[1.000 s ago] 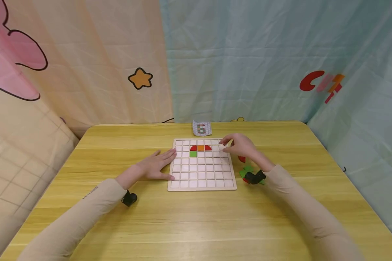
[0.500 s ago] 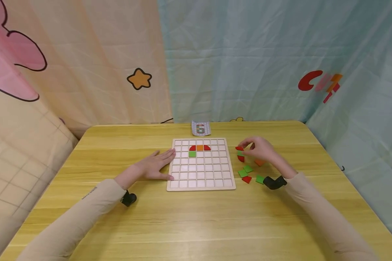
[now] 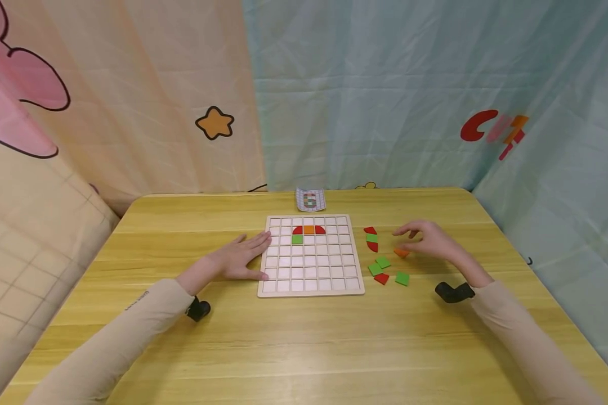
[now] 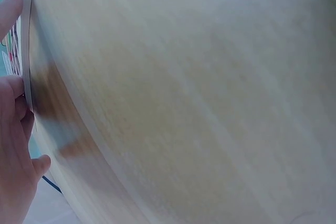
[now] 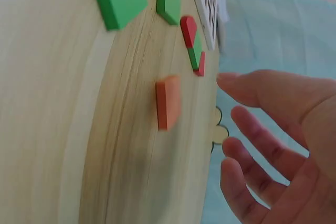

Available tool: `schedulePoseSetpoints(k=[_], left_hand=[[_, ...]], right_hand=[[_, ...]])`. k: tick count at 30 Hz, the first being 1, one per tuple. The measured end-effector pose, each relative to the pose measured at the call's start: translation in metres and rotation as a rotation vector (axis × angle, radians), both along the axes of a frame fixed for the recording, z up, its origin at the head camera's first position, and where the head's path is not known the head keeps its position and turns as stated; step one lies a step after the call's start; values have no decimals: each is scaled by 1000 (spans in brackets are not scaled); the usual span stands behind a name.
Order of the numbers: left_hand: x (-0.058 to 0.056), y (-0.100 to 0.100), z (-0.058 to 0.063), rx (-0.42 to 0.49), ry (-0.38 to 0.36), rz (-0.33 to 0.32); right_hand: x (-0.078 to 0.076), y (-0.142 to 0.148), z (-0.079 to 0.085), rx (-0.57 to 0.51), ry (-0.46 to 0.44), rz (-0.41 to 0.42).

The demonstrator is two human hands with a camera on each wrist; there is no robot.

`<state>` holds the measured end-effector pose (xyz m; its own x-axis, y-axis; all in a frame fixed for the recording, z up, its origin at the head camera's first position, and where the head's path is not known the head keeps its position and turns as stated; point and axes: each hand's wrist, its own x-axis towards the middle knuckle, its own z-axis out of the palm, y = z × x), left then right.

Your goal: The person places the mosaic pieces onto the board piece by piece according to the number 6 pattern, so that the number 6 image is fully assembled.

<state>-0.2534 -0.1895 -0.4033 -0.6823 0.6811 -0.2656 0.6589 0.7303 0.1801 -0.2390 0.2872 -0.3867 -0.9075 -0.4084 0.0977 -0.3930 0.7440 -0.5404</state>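
Left grip (image 3: 238, 261), thumb and fingers spread, rests on the pale gridded wooden board (image 3: 311, 257); right grip (image 3: 430, 239), thumb and fingers parted, hovers beside an orange flat tile (image 5: 169, 103).

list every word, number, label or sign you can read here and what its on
"6", probably: the small coloured figure on the card.
Dark print on the left sleeve: too small to read.
Red curved shape on the curtain: resembles "C", but I cannot tell if it is a letter.
None visible on the grid board or loose tiles.
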Motion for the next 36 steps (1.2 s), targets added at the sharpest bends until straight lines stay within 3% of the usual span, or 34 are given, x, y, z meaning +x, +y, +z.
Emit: schedulePoseSetpoints(k=[7, 19, 36], left_hand=[[-1, 1, 0, -6, 0, -3], [-1, 1, -1, -3, 8, -6], [2, 1, 4, -6, 2, 1]], right_hand=[[4, 18, -3, 20, -7, 79], [6, 33, -12, 38, -77, 99], [4, 31, -18, 26, -132, 129]])
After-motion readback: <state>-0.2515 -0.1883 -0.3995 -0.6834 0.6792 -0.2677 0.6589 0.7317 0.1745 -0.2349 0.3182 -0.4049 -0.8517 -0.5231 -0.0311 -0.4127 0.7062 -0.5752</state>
